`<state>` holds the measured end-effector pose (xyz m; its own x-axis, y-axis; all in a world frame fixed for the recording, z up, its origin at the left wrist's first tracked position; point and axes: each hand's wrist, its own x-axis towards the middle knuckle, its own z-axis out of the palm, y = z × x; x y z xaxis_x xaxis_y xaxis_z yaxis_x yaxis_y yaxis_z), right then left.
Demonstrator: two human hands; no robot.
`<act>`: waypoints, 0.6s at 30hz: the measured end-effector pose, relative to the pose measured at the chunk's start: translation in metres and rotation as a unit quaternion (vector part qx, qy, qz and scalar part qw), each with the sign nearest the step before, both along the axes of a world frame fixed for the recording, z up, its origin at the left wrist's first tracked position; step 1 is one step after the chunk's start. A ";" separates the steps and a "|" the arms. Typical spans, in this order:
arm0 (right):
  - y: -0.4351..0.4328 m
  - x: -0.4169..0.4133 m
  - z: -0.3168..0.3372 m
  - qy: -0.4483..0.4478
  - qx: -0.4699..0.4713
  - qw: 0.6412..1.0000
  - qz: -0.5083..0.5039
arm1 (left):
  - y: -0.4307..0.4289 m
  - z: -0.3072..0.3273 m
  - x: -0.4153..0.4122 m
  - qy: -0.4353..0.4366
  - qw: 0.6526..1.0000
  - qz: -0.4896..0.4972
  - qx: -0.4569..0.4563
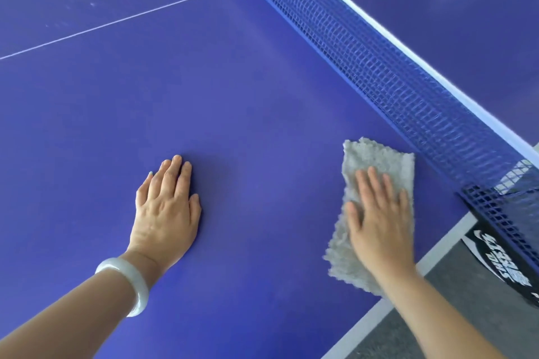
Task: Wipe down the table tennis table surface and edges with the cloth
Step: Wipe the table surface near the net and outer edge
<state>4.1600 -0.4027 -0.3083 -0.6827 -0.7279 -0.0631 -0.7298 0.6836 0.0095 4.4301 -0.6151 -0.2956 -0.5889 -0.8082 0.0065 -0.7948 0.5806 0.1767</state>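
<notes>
Cloth (376,166): grey, fluffy, folded into a long strip, lying flat on the blue bench (262,114) just beside the net (393,87), near the net's post end. Its far short edge sits close to the foot of the net, not clearly touching; its near end reaches toward the bench's white side edge (455,234).

Your right hand (379,224) lies palm-down on the cloth's middle, fingers (376,183) stretched out flat and close together, pointing along the strip. They press on top of it and are not curled around it, so no grip, just flat contact.

Your left hand (166,210) is well apart from the net, out on bare bench, palm-down, its fingers (175,172) extended flat and together, holding nothing. Pale bangle (128,283) on that wrist.

A thin white centre line (122,20) runs across the bench and meets the net far from the cloth. White tape (379,26) tops the net. At the net's near end, a black clamp with white lettering (504,265) hangs past the bench edge; the text is too tilted to read. Grey floor (455,312) shows beyond that edge.
</notes>
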 end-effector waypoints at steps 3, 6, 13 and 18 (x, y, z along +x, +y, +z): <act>0.031 -0.043 0.004 0.005 -0.013 0.994 -0.108 | -0.008 0.003 -0.002 -0.026 1.000 -0.007 -0.002; 0.023 -0.037 0.006 0.011 -0.019 0.978 -0.208 | -0.008 0.005 -0.009 -0.028 1.000 -0.010 -0.001; -0.053 0.021 0.000 -0.006 -0.025 1.000 -0.016 | -0.062 -0.001 -0.053 0.020 0.999 -0.026 0.002; -0.045 -0.058 -0.002 0.012 -0.028 0.997 0.073 | -0.131 -0.003 -0.051 0.000 0.996 0.090 0.009</act>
